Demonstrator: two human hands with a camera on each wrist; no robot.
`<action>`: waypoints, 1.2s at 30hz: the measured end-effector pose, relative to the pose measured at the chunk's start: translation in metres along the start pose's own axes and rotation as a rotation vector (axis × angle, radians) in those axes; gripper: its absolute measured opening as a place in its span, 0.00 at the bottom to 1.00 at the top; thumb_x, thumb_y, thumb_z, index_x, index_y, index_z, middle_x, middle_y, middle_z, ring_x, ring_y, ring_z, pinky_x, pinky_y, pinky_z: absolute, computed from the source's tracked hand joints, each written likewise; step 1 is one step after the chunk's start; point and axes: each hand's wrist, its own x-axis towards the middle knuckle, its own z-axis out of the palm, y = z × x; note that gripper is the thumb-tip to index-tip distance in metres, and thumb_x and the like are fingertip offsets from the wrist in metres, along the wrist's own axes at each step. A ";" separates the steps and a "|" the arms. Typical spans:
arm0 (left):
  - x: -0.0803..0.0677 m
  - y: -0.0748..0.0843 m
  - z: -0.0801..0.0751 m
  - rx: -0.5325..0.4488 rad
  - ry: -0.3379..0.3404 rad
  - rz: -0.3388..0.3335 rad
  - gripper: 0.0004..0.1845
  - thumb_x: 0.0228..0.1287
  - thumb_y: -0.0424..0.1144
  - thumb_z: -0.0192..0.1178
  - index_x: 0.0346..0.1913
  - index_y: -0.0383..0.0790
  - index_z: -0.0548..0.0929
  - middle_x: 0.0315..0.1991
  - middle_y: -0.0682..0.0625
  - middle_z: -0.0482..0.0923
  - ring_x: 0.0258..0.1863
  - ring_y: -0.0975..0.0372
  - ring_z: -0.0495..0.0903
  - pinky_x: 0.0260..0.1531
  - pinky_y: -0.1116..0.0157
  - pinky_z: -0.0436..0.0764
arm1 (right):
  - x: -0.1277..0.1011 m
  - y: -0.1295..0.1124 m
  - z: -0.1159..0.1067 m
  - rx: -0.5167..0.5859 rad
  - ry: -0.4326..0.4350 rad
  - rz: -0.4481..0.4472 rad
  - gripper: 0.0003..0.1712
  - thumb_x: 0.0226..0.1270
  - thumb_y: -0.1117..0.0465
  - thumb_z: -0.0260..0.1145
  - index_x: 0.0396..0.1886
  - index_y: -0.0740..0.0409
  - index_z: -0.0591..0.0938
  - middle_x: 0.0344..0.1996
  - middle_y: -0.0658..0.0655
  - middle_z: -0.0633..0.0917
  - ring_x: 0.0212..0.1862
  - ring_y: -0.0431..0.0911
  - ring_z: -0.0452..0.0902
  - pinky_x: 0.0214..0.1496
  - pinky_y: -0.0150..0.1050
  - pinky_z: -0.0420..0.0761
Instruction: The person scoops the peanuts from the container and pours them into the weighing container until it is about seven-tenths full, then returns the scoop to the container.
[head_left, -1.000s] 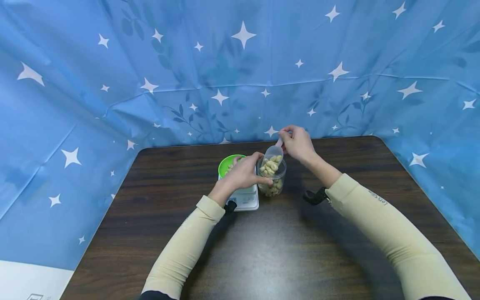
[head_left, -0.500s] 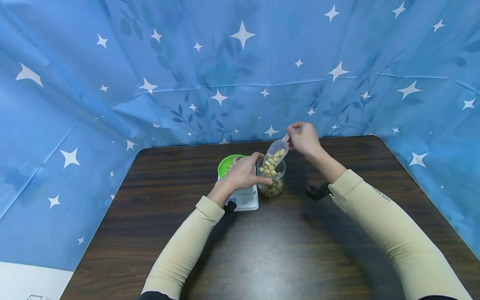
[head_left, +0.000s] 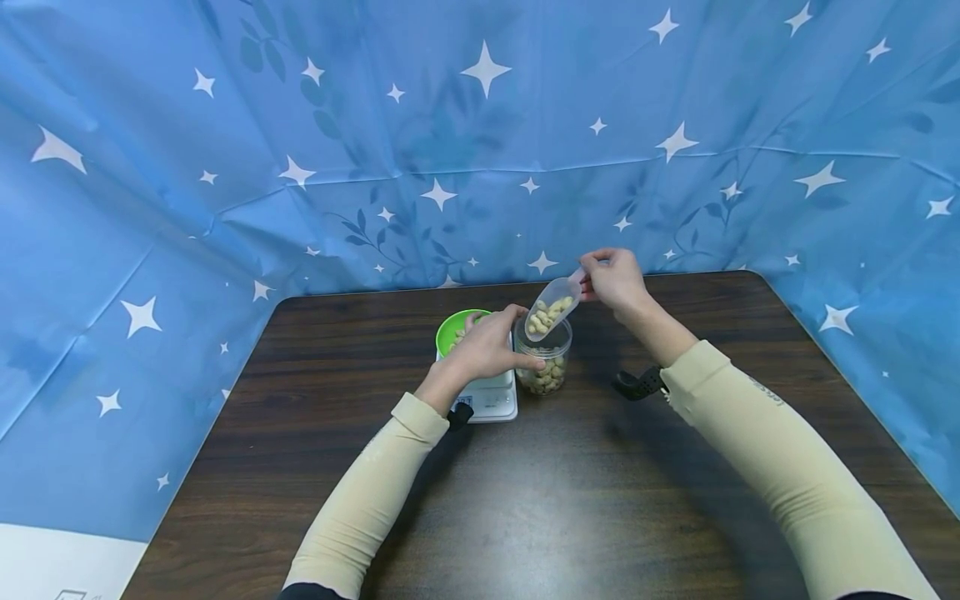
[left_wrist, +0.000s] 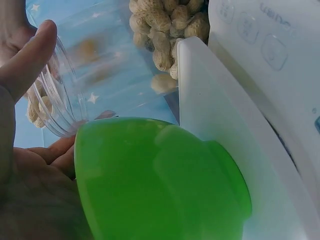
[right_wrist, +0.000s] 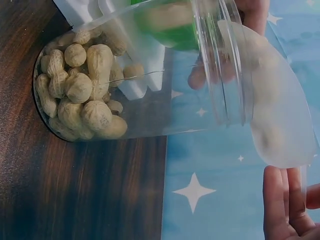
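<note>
Green bowl (left_wrist: 165,182), jar (right_wrist: 218,107), loaded scoop (right_wrist: 295,110).
Bowl, peanuts inside, stands on the white scale (head_left: 497,408) at the jar's nine o'clock; my left hand (head_left: 486,346) grips the jar near its rim; peanuts (right_wrist: 80,87) lie in its bottom; scoop tilts over its mouth, tip toward seven o'clock, rim contact unclear; my right hand (head_left: 615,282), at two o'clock, pinches the scoop's handle.

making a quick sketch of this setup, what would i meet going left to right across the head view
Left sleeve → green bowl → clear jar → right hand → right sleeve
</note>
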 end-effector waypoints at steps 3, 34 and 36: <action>0.001 -0.001 0.001 -0.002 0.005 0.006 0.47 0.55 0.57 0.77 0.73 0.40 0.69 0.61 0.48 0.80 0.63 0.52 0.76 0.70 0.37 0.48 | -0.001 0.002 -0.001 0.028 -0.004 -0.004 0.25 0.84 0.59 0.52 0.68 0.75 0.71 0.31 0.56 0.84 0.28 0.39 0.84 0.37 0.38 0.87; -0.034 -0.032 -0.024 -0.033 0.088 -0.060 0.57 0.56 0.59 0.76 0.82 0.45 0.57 0.80 0.44 0.50 0.78 0.48 0.52 0.72 0.40 0.42 | -0.002 0.000 -0.004 0.301 0.043 0.016 0.25 0.82 0.60 0.57 0.66 0.77 0.72 0.26 0.52 0.86 0.27 0.40 0.85 0.37 0.36 0.86; -0.038 -0.037 -0.028 -0.022 0.083 -0.087 0.59 0.54 0.60 0.77 0.82 0.45 0.55 0.81 0.43 0.48 0.78 0.46 0.50 0.72 0.40 0.43 | 0.000 -0.001 0.001 0.316 0.042 0.005 0.24 0.82 0.61 0.57 0.65 0.77 0.73 0.26 0.52 0.86 0.27 0.41 0.85 0.37 0.37 0.86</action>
